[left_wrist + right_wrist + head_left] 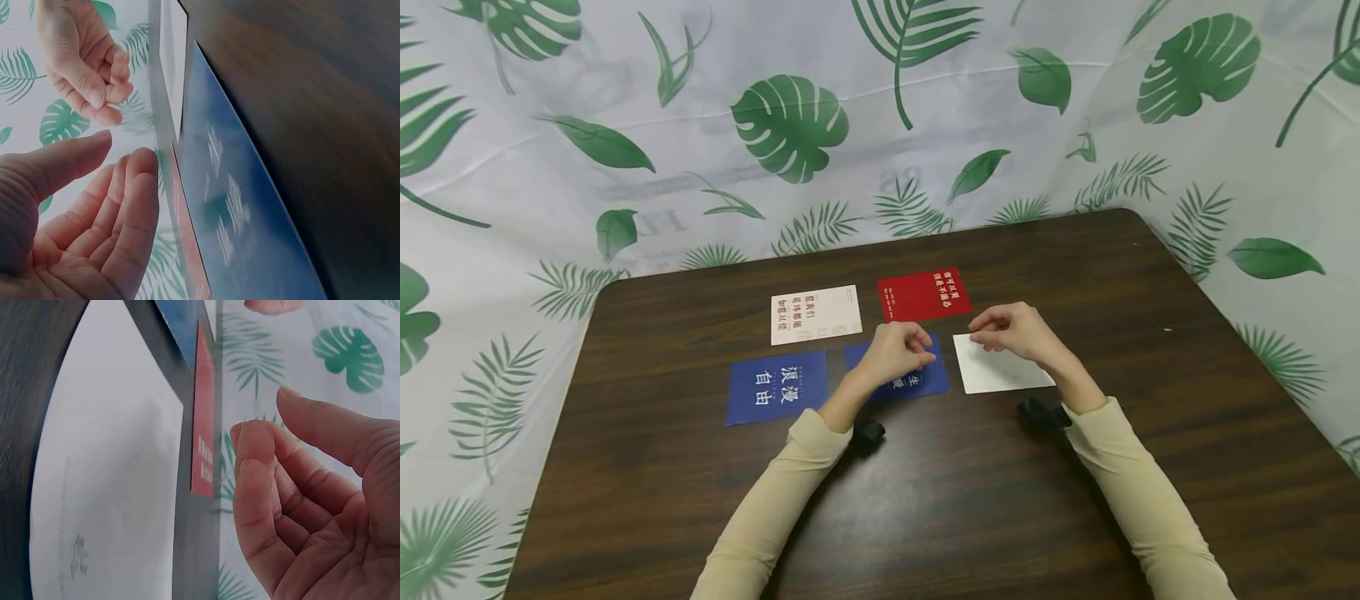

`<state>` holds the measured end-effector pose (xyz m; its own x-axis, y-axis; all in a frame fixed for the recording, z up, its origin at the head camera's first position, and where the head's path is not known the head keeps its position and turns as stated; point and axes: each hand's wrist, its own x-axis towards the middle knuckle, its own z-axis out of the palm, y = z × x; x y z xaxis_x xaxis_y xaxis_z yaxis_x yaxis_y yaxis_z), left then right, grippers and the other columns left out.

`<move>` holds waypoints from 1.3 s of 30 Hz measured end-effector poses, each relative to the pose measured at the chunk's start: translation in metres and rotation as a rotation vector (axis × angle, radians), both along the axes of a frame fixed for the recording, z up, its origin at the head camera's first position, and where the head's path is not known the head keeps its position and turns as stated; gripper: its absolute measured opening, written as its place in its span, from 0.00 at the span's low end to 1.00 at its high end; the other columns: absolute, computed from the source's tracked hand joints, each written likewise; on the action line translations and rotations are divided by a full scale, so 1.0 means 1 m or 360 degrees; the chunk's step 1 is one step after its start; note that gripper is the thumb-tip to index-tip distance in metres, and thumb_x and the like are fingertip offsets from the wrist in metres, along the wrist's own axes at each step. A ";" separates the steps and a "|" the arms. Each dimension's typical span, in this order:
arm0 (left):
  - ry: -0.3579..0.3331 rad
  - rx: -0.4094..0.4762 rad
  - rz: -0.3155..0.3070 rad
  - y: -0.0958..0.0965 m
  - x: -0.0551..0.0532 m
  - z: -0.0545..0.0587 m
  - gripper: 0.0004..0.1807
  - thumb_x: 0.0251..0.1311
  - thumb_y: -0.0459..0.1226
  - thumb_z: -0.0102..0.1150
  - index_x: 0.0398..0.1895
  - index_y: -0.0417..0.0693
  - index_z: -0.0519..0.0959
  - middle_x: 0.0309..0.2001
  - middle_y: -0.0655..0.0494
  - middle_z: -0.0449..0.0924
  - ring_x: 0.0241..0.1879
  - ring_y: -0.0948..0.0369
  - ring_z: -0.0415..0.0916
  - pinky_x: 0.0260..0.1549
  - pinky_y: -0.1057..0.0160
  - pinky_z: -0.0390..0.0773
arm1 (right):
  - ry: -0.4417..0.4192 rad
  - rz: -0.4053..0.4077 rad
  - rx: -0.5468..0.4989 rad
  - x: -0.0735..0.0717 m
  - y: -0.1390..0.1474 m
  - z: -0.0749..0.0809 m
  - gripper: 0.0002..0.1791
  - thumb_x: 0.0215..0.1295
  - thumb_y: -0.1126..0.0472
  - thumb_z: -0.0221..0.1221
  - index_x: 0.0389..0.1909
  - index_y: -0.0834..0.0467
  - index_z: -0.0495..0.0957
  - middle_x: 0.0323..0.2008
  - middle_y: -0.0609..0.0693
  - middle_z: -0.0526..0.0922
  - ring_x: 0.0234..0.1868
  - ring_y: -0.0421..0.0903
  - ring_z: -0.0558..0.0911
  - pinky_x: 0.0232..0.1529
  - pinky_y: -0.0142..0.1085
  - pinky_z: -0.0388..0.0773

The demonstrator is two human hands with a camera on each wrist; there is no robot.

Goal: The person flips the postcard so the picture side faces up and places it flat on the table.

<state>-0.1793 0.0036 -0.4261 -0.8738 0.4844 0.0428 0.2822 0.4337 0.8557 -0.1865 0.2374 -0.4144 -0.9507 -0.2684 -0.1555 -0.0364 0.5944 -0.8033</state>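
Observation:
My left hand (893, 357) hovers over a blue card (936, 379) with white characters, covering part of it in the head view. Its fingers are loosely bent with nothing between them and the thumb, as the left wrist view shows. To the right, my right hand (1017, 335) is held above the upper part of a white card (992, 373). In the right wrist view the fingers (256, 506) curve loosely, thumb apart from them, holding nothing. The white card (112, 462) has a small dark mark on it.
Behind lie a red card (917, 298) and a pale card (842, 312) with red characters. Another blue card (741, 387) is at the left. All lie on a dark wooden table (940, 517), with a leaf-patterned curtain (700, 192) around its back and sides.

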 end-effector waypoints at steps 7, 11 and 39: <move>0.0063 -0.0064 -0.0011 0.028 -0.004 -0.003 0.12 0.49 0.29 0.67 0.36 0.31 0.80 0.28 0.46 0.82 0.27 0.58 0.80 0.28 0.73 0.76 | -0.0007 -0.0053 -0.0015 0.001 0.014 0.000 0.15 0.57 0.62 0.65 0.42 0.69 0.79 0.31 0.58 0.83 0.30 0.55 0.82 0.31 0.37 0.80; 0.0036 -0.0125 -0.0003 0.041 -0.007 -0.003 0.16 0.49 0.31 0.68 0.40 0.30 0.79 0.27 0.47 0.82 0.27 0.59 0.78 0.30 0.73 0.75 | -0.0031 -0.0092 -0.0009 0.001 0.024 -0.001 0.17 0.57 0.63 0.65 0.45 0.70 0.78 0.33 0.59 0.82 0.31 0.53 0.81 0.33 0.39 0.80; -0.0019 -0.0538 0.0099 0.063 -0.018 -0.011 0.25 0.45 0.35 0.71 0.47 0.33 0.76 0.31 0.47 0.82 0.36 0.56 0.79 0.41 0.64 0.77 | -0.0102 -0.0356 0.0341 0.008 0.069 -0.016 0.24 0.53 0.63 0.67 0.50 0.68 0.73 0.36 0.57 0.71 0.35 0.51 0.70 0.28 0.30 0.70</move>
